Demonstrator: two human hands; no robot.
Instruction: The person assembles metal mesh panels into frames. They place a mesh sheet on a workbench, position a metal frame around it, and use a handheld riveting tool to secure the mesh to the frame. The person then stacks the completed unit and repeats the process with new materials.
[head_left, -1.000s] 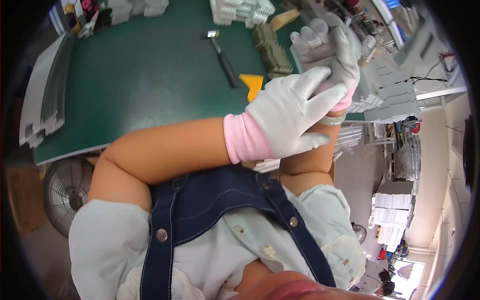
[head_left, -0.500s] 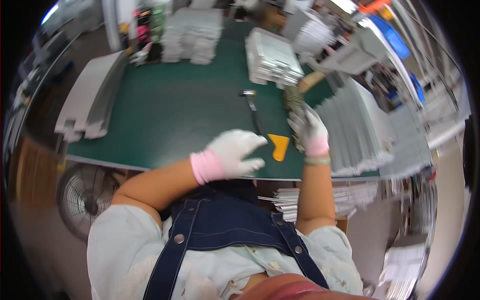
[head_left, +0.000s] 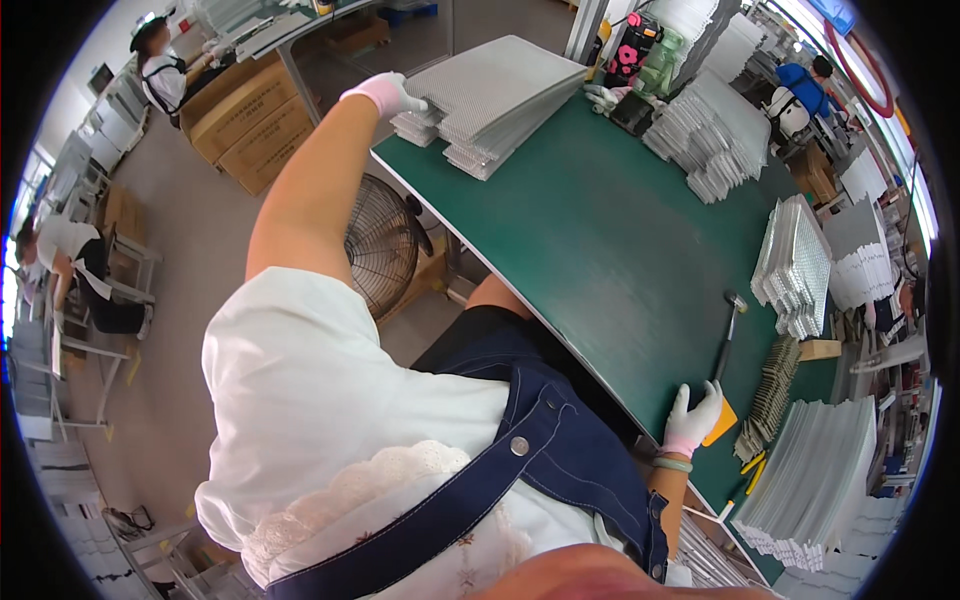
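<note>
My left hand [head_left: 393, 95], in a white glove with a pink cuff, reaches out at the far left. It is open, its fingertips by the notched corner of a stack of grey perforated sheets [head_left: 500, 95]; whether they touch it I cannot tell. My right hand [head_left: 693, 418], gloved the same way, is over the table's near edge at the right. Its thumb and fingers are apart. Beside it lies a yellow scraper [head_left: 722, 424], partly hidden by the hand. A hammer [head_left: 729, 335] with a dark handle lies just beyond the fingertips.
The green table [head_left: 620, 240] carries silvery sheet stacks [head_left: 715, 135] at the back, a bubbled stack [head_left: 793, 262], brownish ridged pieces [head_left: 770, 395] and a tall grey stack [head_left: 815, 480] on the right. A floor fan [head_left: 380, 240] and cardboard boxes [head_left: 250, 125] stand left. Other people work farther off.
The view has swung left. My left hand has moved from mid-table out to the sheet stack at the left. My right hand has left the brownish ridged pieces and is now by the scraper.
</note>
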